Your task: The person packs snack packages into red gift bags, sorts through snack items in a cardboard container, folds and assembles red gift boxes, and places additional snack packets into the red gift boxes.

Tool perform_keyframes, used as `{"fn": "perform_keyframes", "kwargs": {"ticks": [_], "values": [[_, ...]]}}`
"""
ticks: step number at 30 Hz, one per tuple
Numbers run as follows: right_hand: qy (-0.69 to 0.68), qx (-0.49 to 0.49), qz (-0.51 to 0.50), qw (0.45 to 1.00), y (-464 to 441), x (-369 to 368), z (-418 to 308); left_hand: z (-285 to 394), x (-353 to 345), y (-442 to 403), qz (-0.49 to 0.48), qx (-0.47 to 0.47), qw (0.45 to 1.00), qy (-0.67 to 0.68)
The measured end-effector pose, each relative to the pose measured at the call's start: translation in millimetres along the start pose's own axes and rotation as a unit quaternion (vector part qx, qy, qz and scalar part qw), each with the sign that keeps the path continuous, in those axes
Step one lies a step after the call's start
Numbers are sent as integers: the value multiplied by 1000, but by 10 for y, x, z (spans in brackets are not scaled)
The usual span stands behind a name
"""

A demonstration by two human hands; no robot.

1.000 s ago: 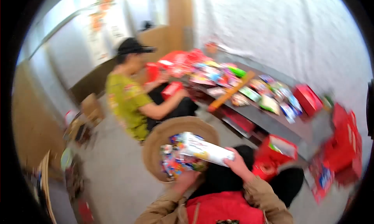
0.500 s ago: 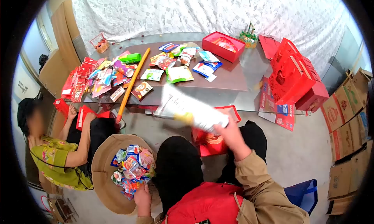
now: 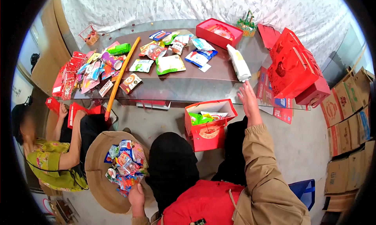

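My right hand [image 3: 250, 101] is raised at the near edge of the glass-topped table, fingers stretched out and holding nothing. Just beyond its fingertips a white packet [image 3: 239, 64] lies on the tabletop. Below and left of that hand, an open red gift box [image 3: 208, 139] stands between my knees, with green and white snack packets [image 3: 201, 118] inside. My left hand [image 3: 136, 199] is closed at the near right rim of a round cardboard bin [image 3: 96, 178], against the small colourful packets [image 3: 127, 162] in it. Its fingers are mostly hidden, and what they grip cannot be made out.
Snack packets [image 3: 170, 64] and an orange stick [image 3: 121, 80] lie on the table [image 3: 176, 84]. Red gift bags [image 3: 291, 70] stand at the right, an open red box [image 3: 219, 32] at the back. Another person [image 3: 58, 158] sits at the left. Cardboard boxes [image 3: 348, 127] line the right side.
My right hand has put the white packet down on the table and let go, opening its fingers. The red gift box between my knees is now uncovered. My left hand stays at the bin.
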State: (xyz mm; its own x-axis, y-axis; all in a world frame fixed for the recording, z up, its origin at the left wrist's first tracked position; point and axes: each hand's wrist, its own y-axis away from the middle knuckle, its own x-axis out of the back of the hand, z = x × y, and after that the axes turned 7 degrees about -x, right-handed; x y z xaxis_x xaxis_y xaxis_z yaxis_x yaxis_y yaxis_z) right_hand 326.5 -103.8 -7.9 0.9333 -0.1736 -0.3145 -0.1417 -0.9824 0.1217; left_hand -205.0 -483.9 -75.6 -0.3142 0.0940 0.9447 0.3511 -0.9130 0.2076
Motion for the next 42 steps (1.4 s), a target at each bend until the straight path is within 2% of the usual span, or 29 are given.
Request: {"fn": "perform_keyframes", "kwargs": {"ticks": [2, 6, 8, 10, 12, 14, 16, 18, 19, 20, 22, 25, 28, 30, 32, 34, 36, 37, 39, 42], "values": [[34, 4, -24, 999, -11, -29, -7, 13, 11, -5, -7, -3, 999, 34], [134, -18, 21, 991, -183, 112, 71, -177, 18, -12, -44, 17, 985, 164], [180, -22, 69, 981, -270, 176, 148, -471, -85, -83, -99, 1, 942, 322], [231, -11, 61, 971, -298, 193, 150, -557, 5, -139, -211, 117, 835, 494], [234, -22, 47, 971, -268, 172, 128, -506, 252, -258, -222, 87, 894, 379], [233, -19, 35, 972, -347, 275, 201, -767, 144, -327, -109, -37, 971, 208], [263, -21, 26, 964, -386, 341, 228, -1022, 10, -482, -58, -41, 974, 213], [270, -28, 20, 962, -418, 382, 247, -996, 151, -606, -76, 34, 961, 264], [281, -25, 21, 959, -414, 369, 242, -1116, 90, -719, -81, 17, 954, 289], [292, -22, 22, 956, -414, 361, 245, -1212, 15, -752, -76, 61, 946, 309], [280, -22, 16, 960, -429, 375, 270, -1336, -86, -855, -63, 48, 963, 256], [290, -40, 18, 956, -476, 401, 298, -1714, -538, -1030, -92, 57, 963, 246], [287, -21, 27, 957, -466, 356, 290, -1827, -975, -1079, -138, 122, 940, 286], [297, 5, 25, 955, -447, 323, 277, -1859, -1179, -1057, -148, 98, 964, 199], [296, -7, 28, 955, -461, 325, 253, -1904, -1451, -1016, -132, 80, 982, 109], [292, -26, 27, 956, -499, 378, 251, -1869, -1594, -933, -110, 195, 962, 158], [330, -3, 23, 944, -505, 395, 226, -1850, -1718, -844, -84, 307, 926, 202], [344, -3, 18, 939, -492, 373, 193, -1957, -1865, -800, -53, 302, 900, 311], [366, 9, 9, 931, -540, 462, 216, -2246, -2189, -731, 9, 277, 812, 514], [353, 7, 25, 935, -602, 560, 251, -2172, -2051, -752, 6, 392, 702, 595]]}}
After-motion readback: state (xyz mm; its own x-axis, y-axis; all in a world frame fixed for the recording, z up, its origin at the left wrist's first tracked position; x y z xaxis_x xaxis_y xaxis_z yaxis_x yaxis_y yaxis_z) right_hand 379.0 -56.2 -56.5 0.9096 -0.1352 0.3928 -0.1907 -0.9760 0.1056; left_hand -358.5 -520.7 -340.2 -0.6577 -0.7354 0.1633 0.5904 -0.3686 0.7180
